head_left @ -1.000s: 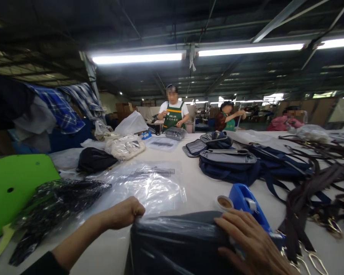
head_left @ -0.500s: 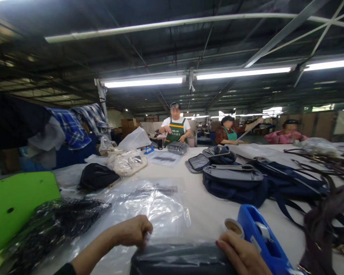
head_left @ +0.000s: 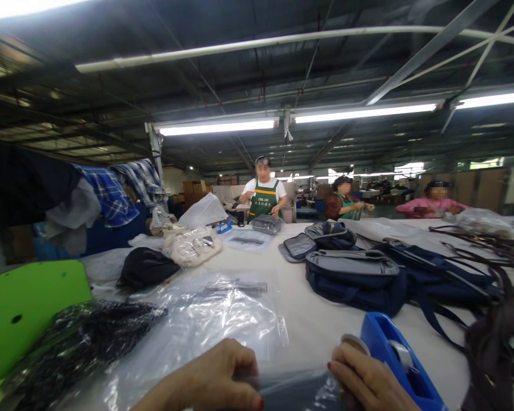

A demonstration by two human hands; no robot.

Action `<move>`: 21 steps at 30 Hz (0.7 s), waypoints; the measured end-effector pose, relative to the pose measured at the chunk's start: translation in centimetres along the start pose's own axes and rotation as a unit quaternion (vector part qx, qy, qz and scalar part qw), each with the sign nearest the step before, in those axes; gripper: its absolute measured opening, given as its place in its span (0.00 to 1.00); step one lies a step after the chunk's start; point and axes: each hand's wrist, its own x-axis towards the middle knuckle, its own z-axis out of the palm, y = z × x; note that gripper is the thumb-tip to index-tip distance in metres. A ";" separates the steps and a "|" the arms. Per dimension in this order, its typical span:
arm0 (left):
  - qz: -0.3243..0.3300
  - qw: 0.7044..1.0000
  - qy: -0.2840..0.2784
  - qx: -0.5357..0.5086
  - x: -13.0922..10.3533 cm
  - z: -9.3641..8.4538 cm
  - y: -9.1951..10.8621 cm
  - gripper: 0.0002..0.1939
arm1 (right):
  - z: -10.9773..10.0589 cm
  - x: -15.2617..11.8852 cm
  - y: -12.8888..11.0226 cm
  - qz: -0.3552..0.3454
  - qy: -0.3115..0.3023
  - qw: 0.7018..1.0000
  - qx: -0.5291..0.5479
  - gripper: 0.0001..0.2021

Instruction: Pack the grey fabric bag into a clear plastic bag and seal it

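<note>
Where visible — package between fingers.

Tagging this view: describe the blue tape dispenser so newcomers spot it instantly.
On the white table, look to the near right, in front of the navy bags. There sits the tape dispenser, pale roll inside; bright blue sets it apart from the dark straps.

Own hands, 2. Dk. wrapped pc., 1. Blue tape disp., 1. Loose tape roll, 1. Grn. board, 1. Co-workers, nr. row, 3.
</note>
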 end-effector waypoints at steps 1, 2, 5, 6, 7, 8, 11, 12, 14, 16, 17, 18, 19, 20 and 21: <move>-0.012 1.000 0.002 -0.007 0.2 0.4 -0.1 0.13 | -0.2 0.0 0.0 -0.008 -0.008 1.000 -0.003 0.18; -0.020 1.000 0.001 -0.020 0.3 0.7 -0.2 0.12 | -0.4 0.1 0.1 -0.021 -0.012 1.000 -0.017 0.18; -0.020 0.998 0.008 -0.059 0.6 1.0 -0.8 0.12 | -1.1 0.5 0.9 -0.042 -0.008 0.997 -0.062 0.19; -0.019 0.998 0.010 -0.067 0.6 1.0 -1.1 0.13 | -1.3 0.6 1.3 -0.033 -0.009 0.998 -0.054 0.20; -0.020 0.997 0.012 -0.074 0.6 0.9 -1.3 0.13 | -1.4 0.8 1.6 -0.022 -0.011 0.999 -0.035 0.20; -0.021 0.997 0.013 -0.080 0.7 0.7 -1.5 0.14 | -1.5 1.0 1.9 -0.015 -0.010 1.000 -0.014 0.21; -0.020 0.996 0.014 -0.091 0.8 0.4 -2.2 0.18 | -1.7 1.2 2.6 -0.016 0.003 0.999 0.030 0.23; -0.016 0.995 0.014 -0.095 0.8 0.4 -2.5 0.19 | -1.7 1.3 2.7 -0.016 0.004 0.999 0.035 0.23; -0.003 0.995 0.018 -0.100 1.0 0.4 -3.1 0.21 | -1.6 1.3 2.8 -0.015 0.000 0.999 0.039 0.24; 0.008 0.994 0.022 -0.106 1.1 0.6 -3.6 0.22 | -1.6 1.4 3.0 -0.016 -0.002 0.999 0.039 0.25; 0.010 0.994 0.023 -0.107 1.2 0.8 -3.8 0.23 | -1.5 1.4 3.0 -0.019 -0.001 0.999 0.039 0.26; 0.010 0.994 0.026 -0.106 1.3 0.9 -4.0 0.22 | -1.5 1.5 3.0 -0.020 0.000 0.999 0.039 0.26; 0.009 0.994 0.029 -0.105 1.3 1.0 -4.1 0.22 | -1.5 1.5 3.1 -0.018 0.000 0.999 0.039 0.27; 0.007 0.994 0.032 -0.104 1.4 1.0 -4.2 0.22 | -1.5 1.5 3.1 -0.014 -0.002 0.999 0.040 0.27; 0.004 0.994 0.036 -0.103 1.4 1.1 -4.2 0.22 | -1.5 1.5 3.1 -0.011 -0.003 0.999 0.040 0.27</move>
